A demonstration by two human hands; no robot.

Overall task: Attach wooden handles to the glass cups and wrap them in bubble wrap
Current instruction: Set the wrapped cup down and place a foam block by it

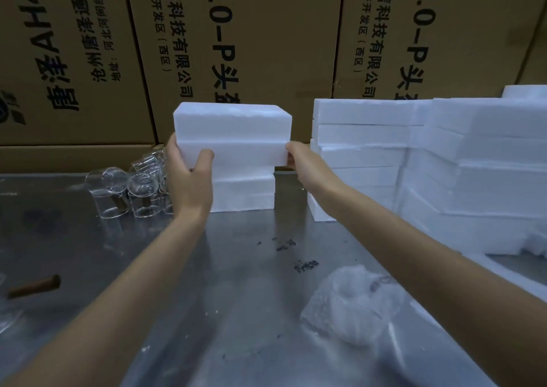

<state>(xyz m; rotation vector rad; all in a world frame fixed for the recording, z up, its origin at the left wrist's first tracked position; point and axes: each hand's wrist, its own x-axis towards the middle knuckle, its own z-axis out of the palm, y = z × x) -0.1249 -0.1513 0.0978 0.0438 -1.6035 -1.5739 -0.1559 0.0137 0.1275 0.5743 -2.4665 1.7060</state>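
Foam blocks (233,138) gripped between both hands (189,173) (305,164) — right fingertips hidden, glass cups (139,191) partly blocked.

A wall of tall brown cardboard cartons (266,46) printed with black characters fills the whole upper half of the frame. Below it, a reflective metal tabletop (251,298) spans the lower half, flecked with small dark specks near the centre. The light is dim and cool, leaving soft, dull reflections across the metal.
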